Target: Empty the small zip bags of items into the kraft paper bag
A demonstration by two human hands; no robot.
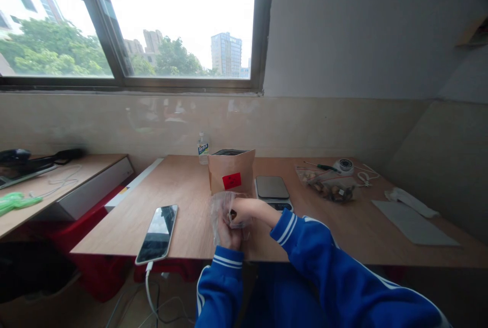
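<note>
Both my hands meet over the near edge of the wooden table [183,190], in blue sleeves with white stripes. My left hand [229,234] is closed around the lower part of a small clear plastic bag [220,205]. My right hand [246,212] pinches the same bag from the right, with a small dark piece at its fingertips. Just behind the bag stands a brown paper bag [231,171] with a red label. A small digital scale [272,189] sits to the right of it.
A phone [157,233] on a charging cable lies at the left front. A water bottle [203,147] stands at the back. A clear bag of brown pieces [330,189], a screwdriver [322,167], a round white device [345,166] and white sheets [414,222] lie to the right. A second desk [57,185] stands at the left.
</note>
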